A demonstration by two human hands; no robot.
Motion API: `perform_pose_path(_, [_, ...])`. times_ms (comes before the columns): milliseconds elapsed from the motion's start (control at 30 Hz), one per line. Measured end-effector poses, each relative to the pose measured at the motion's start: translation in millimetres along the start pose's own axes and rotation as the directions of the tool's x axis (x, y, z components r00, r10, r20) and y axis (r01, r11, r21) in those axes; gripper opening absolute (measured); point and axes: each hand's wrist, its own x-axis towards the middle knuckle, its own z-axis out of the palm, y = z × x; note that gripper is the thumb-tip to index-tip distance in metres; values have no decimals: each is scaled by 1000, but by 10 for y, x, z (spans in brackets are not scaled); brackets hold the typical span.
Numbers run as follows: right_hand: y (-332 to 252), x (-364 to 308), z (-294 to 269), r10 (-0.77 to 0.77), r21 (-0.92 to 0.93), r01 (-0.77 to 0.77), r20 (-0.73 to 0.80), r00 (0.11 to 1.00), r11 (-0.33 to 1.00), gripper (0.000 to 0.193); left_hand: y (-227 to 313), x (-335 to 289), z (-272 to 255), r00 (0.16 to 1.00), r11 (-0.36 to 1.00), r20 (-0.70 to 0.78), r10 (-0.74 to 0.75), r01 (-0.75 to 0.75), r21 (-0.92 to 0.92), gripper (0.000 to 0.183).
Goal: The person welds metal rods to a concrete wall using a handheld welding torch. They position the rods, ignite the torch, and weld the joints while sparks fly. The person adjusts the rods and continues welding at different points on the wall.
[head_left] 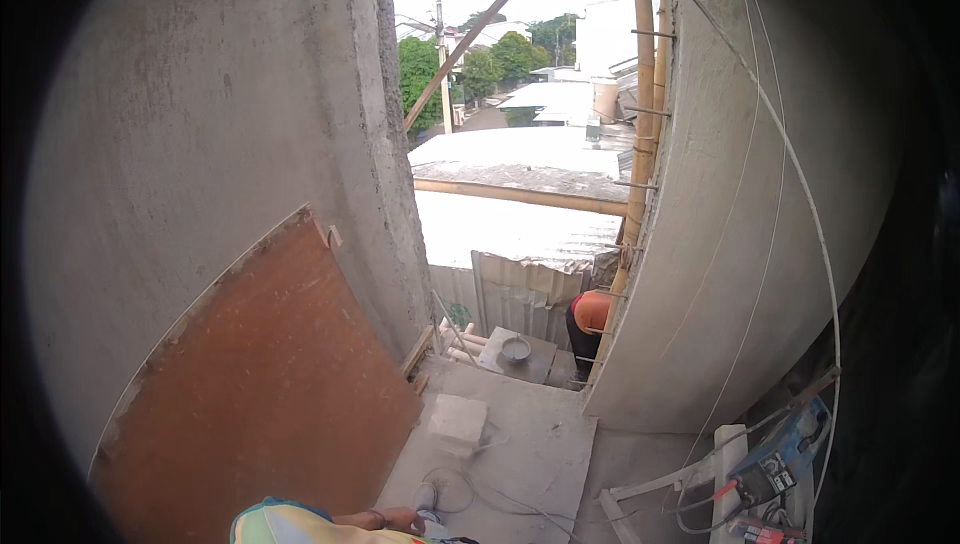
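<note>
My left hand (403, 520) hangs low at the bottom edge, below a pale yellow and teal sleeve (285, 524), with a dark band at the wrist. Its fingers are small and partly hidden, so I cannot make out whether they hold anything. Just beside the hand, a shoe (428, 497) shows on the concrete floor (540, 434). My right hand is out of the picture. Ahead of the hand a pale grey block (458, 418) lies on the floor, with a thin looped cable (450, 489) nearer to me.
A large reddish-brown board (270, 384) leans against the left wall. Past the wall opening, a round basin (516, 349) sits on a slab, and a bending person in orange (592, 314) is partly hidden. At right, a blue machine (785, 459) stands by a white wooden frame (727, 474); bamboo poles (640, 144) line the opening.
</note>
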Motion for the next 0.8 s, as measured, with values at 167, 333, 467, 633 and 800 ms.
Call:
perform_pose_path(167, [268,417,615,55,-197,-29,131,990,980,42,-267,-504,448,856,892,-267,-443,390,-227,50])
perform_pose_path(333, [303,457,844,70,-269,-13,201,977,963,42,-264,-817,608,705,810,-403,-583,472,-347,47])
perform_pose_path(467, [408,516,895,75,-302,-3,225,972,953,42,-88,-929,787,608,764,-473,-638,417,-493,45])
perform_pose_path(633, [499,533,885,75,-338,16,256,964,941,42,206,-987,1300,747,806,-332,-575,449,-386,45])
perform_pose_path(800, [566,483,703,54,-355,33,232,971,934,42,311,-979,1313,891,905,-177,-417,389,-173,48])
